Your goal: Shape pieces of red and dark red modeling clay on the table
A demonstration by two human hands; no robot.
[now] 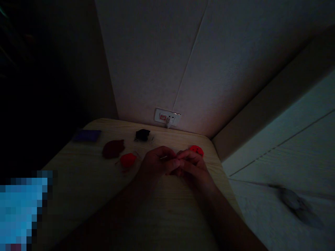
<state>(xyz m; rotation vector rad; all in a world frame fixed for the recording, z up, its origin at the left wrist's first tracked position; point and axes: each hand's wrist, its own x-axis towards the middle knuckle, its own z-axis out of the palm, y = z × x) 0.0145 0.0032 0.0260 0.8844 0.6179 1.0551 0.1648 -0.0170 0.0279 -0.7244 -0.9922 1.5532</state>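
Note:
My left hand (158, 162) and my right hand (195, 169) meet above the wooden table top (167, 216), thumbs and fingertips pinched together. Whatever lies between the fingertips is too small and dark to make out. A little red shows just beneath the fingers. Left of my left hand lies a bright red lump (128, 160), with a dark red lump (113, 149) beyond it. Farther back sits a black lump (142, 134) with ragged edges. Partly behind my right hand is a round red piece (196, 150) with dark spots.
A purple flat packet (87, 135) lies near the table's far left corner. At the back, a wall socket (167, 117) holds a plug with a cable running up the wall. A pale panel borders the right side. The light is dim, and the lower left is pixelated.

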